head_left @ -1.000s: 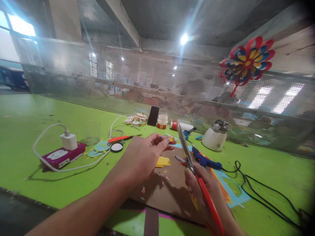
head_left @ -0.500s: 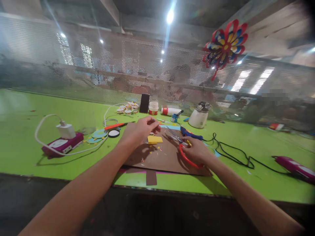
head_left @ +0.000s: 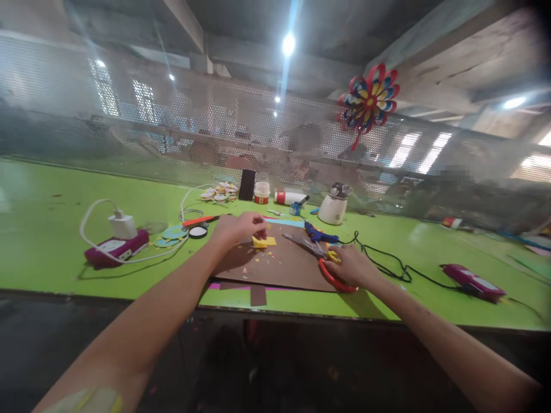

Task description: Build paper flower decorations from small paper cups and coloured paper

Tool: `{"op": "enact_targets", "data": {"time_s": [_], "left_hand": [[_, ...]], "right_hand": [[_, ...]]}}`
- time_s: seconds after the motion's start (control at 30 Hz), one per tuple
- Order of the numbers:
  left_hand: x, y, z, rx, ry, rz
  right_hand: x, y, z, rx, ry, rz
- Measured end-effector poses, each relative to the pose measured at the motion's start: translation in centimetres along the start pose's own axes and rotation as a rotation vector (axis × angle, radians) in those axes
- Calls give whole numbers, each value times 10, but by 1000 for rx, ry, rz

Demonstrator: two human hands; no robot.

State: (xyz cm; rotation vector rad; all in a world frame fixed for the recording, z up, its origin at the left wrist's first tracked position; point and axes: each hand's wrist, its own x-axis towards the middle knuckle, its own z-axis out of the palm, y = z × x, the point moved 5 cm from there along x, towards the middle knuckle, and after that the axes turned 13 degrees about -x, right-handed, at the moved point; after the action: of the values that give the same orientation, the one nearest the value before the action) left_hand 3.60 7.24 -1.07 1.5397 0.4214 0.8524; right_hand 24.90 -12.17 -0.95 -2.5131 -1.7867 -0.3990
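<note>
In the middle of the brown board (head_left: 297, 272), my left hand (head_left: 241, 229) has its fingers closed in a pinch at the upper edge of a small yellow paper piece (head_left: 263, 243). The fingertips partly cover that edge. My right hand (head_left: 353, 265) grips scissors (head_left: 316, 250) with red and yellow handles. Their blades point left and away from me, low over the board and apart from the yellow paper. Tiny paper scraps (head_left: 257, 261) lie scattered on the board.
A blue glue gun (head_left: 319, 233) with a black cable lies behind the scissors. An orange-handled tool (head_left: 200, 220) and a round black-rimmed lid (head_left: 198, 232) are left of my hand. Farther back stand a phone (head_left: 247, 184), a paste tub (head_left: 261, 193) and a white jug (head_left: 334, 206).
My left hand has come down and left onto the yellow paper. My right hand still holds the scissors, now slightly farther from the left hand. The camera view has shifted.
</note>
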Motion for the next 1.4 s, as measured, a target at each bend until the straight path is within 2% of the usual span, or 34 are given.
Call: {"op": "enact_targets", "data": {"time_s": [0.1,0.27,0.33,0.43,0.57,0.77,0.9,1.03,1.23,1.4], "left_hand": [[-4,2,14,79,-155,-45],[-15,12,43,174,-394,-139],[-22,15,54,213,-461,-174],[-32,19,63,262,-516,-218],[-39,16,64,324,-478,-248],[-51,-2,61,325,-366,-271],[-51,-8,58,240,-325,-319],[-38,-8,51,123,-284,-385],[-20,-3,41,-44,-216,-409],[-14,-6,41,-143,-184,-377]], "right_hand": [[-2,-9,-16,133,62,-23],[4,-47,-33,479,94,-149],[7,-62,-32,610,71,-200],[13,-79,-23,776,-31,-275],[22,-92,-6,934,-173,-309],[33,-100,17,1043,-342,-324],[38,-102,20,1082,-441,-340],[50,-103,12,1121,-516,-357],[72,-100,10,1216,-542,-363],[74,-97,19,1335,-537,-304]]}}
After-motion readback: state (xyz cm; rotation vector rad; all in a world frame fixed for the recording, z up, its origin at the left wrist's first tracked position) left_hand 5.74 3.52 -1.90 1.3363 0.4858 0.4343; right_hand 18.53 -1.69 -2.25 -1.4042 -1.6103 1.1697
